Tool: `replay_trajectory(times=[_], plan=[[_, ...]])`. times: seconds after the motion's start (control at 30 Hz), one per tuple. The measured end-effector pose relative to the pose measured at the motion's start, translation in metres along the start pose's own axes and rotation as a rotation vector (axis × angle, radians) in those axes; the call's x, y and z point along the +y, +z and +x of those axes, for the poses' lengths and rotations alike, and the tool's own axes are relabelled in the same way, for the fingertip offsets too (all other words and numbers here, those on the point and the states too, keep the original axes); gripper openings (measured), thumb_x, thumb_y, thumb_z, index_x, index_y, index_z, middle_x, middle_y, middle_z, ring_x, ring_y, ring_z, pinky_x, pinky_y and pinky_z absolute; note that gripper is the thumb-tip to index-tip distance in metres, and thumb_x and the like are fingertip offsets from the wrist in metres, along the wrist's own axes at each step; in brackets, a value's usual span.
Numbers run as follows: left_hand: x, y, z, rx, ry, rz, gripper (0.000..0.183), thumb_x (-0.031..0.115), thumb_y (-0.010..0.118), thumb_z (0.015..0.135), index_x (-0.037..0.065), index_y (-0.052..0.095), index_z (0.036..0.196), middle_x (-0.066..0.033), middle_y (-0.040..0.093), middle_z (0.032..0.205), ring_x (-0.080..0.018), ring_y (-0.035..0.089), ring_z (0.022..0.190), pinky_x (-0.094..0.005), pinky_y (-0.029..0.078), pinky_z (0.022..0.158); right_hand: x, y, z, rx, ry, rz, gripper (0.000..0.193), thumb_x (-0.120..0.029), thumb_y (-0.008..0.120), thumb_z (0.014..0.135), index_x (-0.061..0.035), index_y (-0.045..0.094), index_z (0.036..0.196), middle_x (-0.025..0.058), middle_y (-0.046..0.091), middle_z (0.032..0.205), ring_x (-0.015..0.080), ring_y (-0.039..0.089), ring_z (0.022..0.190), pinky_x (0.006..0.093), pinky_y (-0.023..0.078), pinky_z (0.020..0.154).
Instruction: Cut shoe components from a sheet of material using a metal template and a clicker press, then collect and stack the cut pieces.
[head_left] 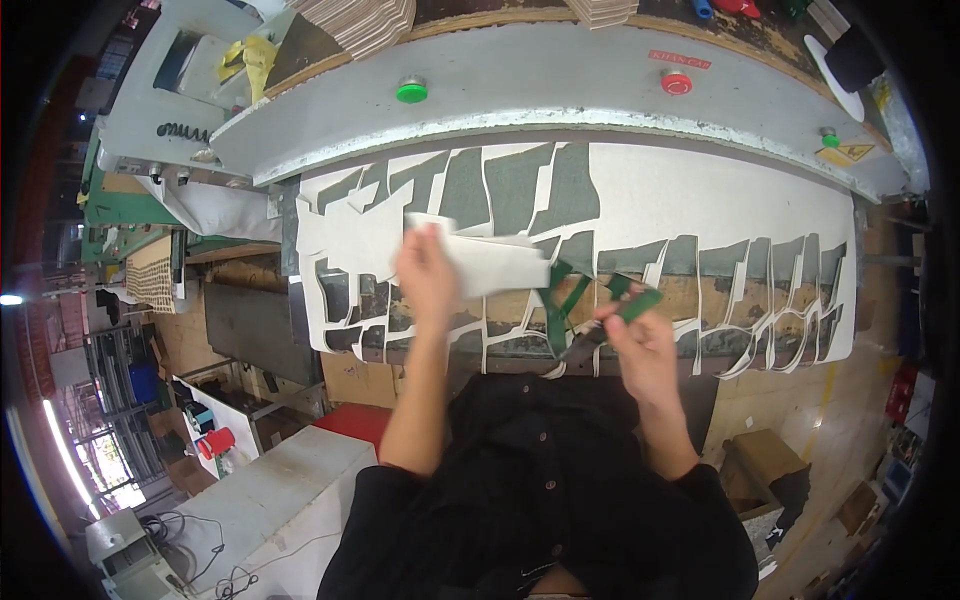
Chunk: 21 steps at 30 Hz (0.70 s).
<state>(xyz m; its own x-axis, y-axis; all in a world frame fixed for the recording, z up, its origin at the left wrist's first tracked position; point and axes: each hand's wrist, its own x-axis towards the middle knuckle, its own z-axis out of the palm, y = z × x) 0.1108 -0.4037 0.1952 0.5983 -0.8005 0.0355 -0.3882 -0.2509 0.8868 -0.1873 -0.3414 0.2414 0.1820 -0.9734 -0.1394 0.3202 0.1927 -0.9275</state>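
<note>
My left hand (428, 275), blurred by motion, is closed on white cut pieces (492, 262) of sheet material, which stretch to the right above the work surface. My right hand (645, 345) grips a green angular frame (563, 310) that looks like a cutting die; its near part is dark and blurred. The left end of this frame comes close to the tip of the white pieces; I cannot tell whether they touch. Under both hands lies a white sheet (690, 190) with several shaped cut-outs, leaving thin strips between them. Dark green-grey surface and worn brown board show through the gaps.
Beyond the sheet runs a grey machine beam (540, 95) with a green button (411, 90) and a red button (677, 83). Stacked striped pieces (355, 22) lie on top of it. A grey cabinet (270, 490) stands at the near left, a cardboard box (768, 458) at the near right.
</note>
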Motion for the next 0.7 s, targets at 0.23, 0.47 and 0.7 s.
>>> replay_trajectory(times=[0.23, 0.47, 0.7], plan=[[-0.08, -0.08, 0.139, -0.015, 0.323, 0.612, 0.036, 0.026, 0.075, 0.1, 0.001, 0.07, 0.126, -0.0101, 0.074, 0.092, -0.0259, 0.07, 0.083, -0.0402, 0.054, 0.078, -0.053, -0.027, 0.007, 0.28, 0.325, 0.44, 0.042, -0.016, 0.052, 0.114, 0.0049, 0.049, 0.151, 0.0173, 0.064, 0.133, 0.0298, 0.074, 0.112, 0.0464, 0.062, 0.103], [-0.069, 0.003, 0.07, -0.124, 0.453, 0.339, 0.046, 0.022, 0.08, 0.094, 0.003, 0.067, 0.134, -0.0217, 0.07, 0.123, -0.0384, 0.067, 0.116, -0.0457, 0.053, 0.102, -0.015, -0.081, 0.154, 0.448, 0.282, 0.564, 0.061, -0.021, 0.055, 0.114, 0.0047, 0.026, 0.162, 0.0202, 0.052, 0.15, 0.0422, 0.061, 0.134, 0.0477, 0.055, 0.112], [-0.037, 0.051, -0.017, -0.368, 0.534, 0.059, 0.031, 0.012, 0.077, 0.095, 0.004, 0.072, 0.125, -0.0189, 0.071, 0.127, -0.0367, 0.068, 0.119, -0.0433, 0.054, 0.102, 0.029, -0.105, 0.121, 0.35, -0.184, -0.909, 0.061, -0.039, 0.093, 0.081, -0.0118, 0.076, 0.133, 0.026, 0.054, 0.156, 0.0359, 0.06, 0.138, 0.0453, 0.054, 0.107]])
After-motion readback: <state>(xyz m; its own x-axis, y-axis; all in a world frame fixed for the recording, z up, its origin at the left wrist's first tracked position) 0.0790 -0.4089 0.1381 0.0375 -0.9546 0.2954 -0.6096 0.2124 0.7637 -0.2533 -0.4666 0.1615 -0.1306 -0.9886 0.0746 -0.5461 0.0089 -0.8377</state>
